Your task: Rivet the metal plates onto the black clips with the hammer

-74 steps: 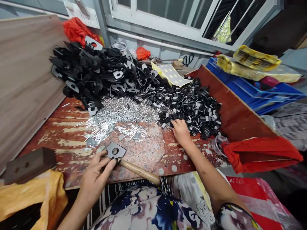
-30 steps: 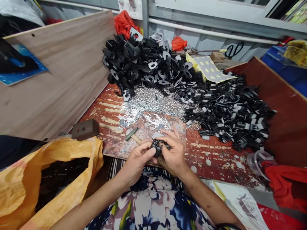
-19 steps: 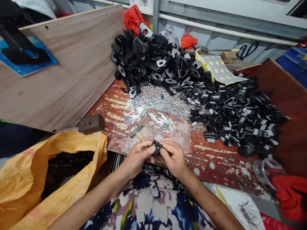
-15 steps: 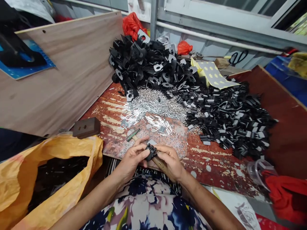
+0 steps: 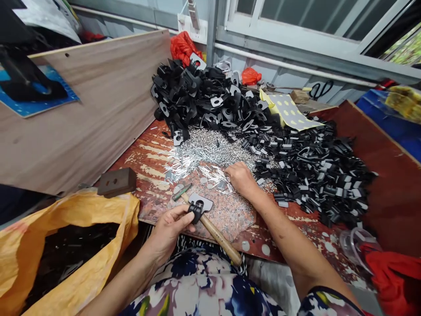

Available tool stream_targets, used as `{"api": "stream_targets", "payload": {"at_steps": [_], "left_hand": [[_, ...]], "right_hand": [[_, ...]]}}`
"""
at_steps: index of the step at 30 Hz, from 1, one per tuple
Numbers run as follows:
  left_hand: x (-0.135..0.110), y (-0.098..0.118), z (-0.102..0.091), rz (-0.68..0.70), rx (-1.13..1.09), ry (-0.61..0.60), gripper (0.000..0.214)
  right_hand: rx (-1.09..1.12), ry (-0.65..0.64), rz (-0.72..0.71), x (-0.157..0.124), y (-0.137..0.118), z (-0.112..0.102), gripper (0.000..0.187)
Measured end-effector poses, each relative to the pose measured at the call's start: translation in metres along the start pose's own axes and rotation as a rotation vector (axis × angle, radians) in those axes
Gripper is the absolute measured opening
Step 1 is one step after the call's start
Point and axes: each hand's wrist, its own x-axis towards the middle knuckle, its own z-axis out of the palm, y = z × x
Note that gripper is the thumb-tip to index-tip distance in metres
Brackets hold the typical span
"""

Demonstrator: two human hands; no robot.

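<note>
My left hand [image 5: 171,226] pinches a black plastic clip [image 5: 196,210] with a flat grey plate at its top, just above the bench's front edge. Beneath it lies a hammer [image 5: 221,239], its wooden handle slanting toward my lap and its greenish head to the left. My right hand [image 5: 241,177] reaches over the loose metal pins [image 5: 215,175], fingers curled together at their right end; whether a pin sits between the fingertips is hidden. Behind the pins spreads a heap of small shiny metal parts [image 5: 230,147], probably springs.
Large black clip pieces [image 5: 197,94] are heaped at the back, smaller black pieces [image 5: 309,171] at the right. A dark block [image 5: 117,182] stands at left, above an open yellow sack [image 5: 121,206]. A wooden board [image 5: 98,96] walls the left side; a clear plastic tub [image 5: 351,241] sits right.
My right hand has left the clip and moved forward to the metal pins. My left hand keeps the clip, now shifted slightly left with its grey plate showing. The hammer handle is uncovered.
</note>
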Motion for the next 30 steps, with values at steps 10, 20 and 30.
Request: {"api": "stream_targets", "payload": {"at_steps": [10,20,30], "left_hand": [[0.011,0.002,0.018,0.000,-0.080,0.002,0.045],[0.007,-0.003,-0.008,0.109,0.098,0.084,0.035],[0.000,0.005,-0.018,0.088,-0.063,0.106,0.031]], "right_hand": [[0.791,0.043,0.122,-0.069,-0.099,0.035,0.005],[-0.067,-0.080,0.090,0.016,-0.045,0.027,0.028],[-0.418,-0.291,-0.020,0.077,-0.052,0.048,0.019]]}}
